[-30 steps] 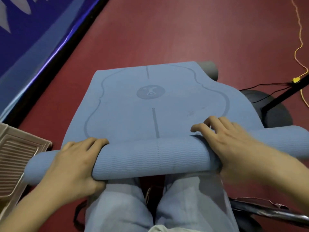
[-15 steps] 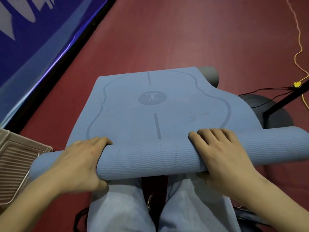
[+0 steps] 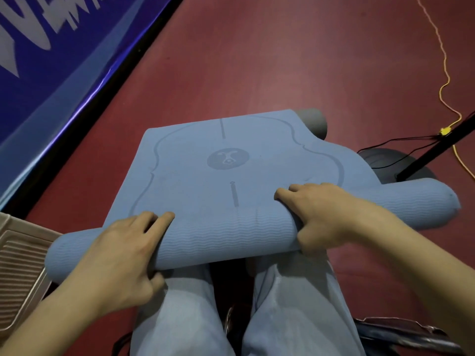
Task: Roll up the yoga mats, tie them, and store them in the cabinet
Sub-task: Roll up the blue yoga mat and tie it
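The blue yoga mat (image 3: 231, 170) is lying partly rolled on the red floor (image 3: 282, 60), directly ahead of the person's knees; the rolled part (image 3: 226, 235) is resting against the knees, with its long axis running left to right across the view and its right end sitting a little farther away than its left; the flat, unrolled part is stretching away from the person, its printed centre line pointing straight ahead and a round emblem (image 3: 228, 158) being shown on it. The roll is being pressed by both hands; the left hand (image 3: 120, 260) is laid over the roll left of centre, fingers extended and resting on the flat sheet just past the roll, thumb tucked beneath the near side; the right hand (image 3: 321, 214) is curled over the roll right of centre, fingers bent onto the sheet, thumb hooked against the near side. A grey rolled mat (image 3: 314, 122) is lying under the far right corner of the sheet. Light blue trousers (image 3: 185, 317) are seen below the roll. A beige ribbed tray (image 3: 18, 273) is lying at the left edge; a dark round stand base (image 3: 380, 160) with a black pole (image 3: 437, 150) is standing to the right, behind the roll; a yellow cord (image 3: 446, 80) is trailing across the floor; a blue banner (image 3: 51, 60) is bordering the floor at upper left.
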Demonstrator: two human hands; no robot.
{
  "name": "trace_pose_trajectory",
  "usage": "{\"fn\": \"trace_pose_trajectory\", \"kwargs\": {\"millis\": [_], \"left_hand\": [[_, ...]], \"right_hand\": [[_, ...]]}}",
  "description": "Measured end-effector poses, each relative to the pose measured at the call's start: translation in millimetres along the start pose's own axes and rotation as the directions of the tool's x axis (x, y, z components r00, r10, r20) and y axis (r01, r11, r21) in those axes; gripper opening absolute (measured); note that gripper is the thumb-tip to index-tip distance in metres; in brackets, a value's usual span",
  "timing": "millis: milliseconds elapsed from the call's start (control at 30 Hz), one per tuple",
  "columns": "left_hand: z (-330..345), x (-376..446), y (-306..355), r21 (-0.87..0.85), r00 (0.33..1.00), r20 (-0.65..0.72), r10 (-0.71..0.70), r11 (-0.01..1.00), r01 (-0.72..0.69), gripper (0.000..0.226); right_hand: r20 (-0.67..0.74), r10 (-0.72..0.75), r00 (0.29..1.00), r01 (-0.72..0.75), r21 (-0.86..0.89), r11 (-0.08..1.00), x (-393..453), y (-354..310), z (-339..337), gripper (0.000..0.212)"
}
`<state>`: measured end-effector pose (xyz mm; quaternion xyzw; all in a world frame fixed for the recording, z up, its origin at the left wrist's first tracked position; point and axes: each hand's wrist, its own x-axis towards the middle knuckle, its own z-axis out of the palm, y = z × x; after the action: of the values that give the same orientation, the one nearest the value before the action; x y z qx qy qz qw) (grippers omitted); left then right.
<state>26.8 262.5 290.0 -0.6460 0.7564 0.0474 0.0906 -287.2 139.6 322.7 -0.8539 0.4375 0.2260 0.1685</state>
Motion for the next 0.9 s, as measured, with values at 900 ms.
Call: {"fn": "trace_pose_trajectory", "kwargs": {"millis": [900], "left_hand": [[-3,35,-11,-0.146,0.991,0.113,-0.069,0.986,0.086,0.096]], "right_hand": [[-0.354,0.003,0.935,-0.081,-0.205,0.975,1,-18,26,0.061]]}}
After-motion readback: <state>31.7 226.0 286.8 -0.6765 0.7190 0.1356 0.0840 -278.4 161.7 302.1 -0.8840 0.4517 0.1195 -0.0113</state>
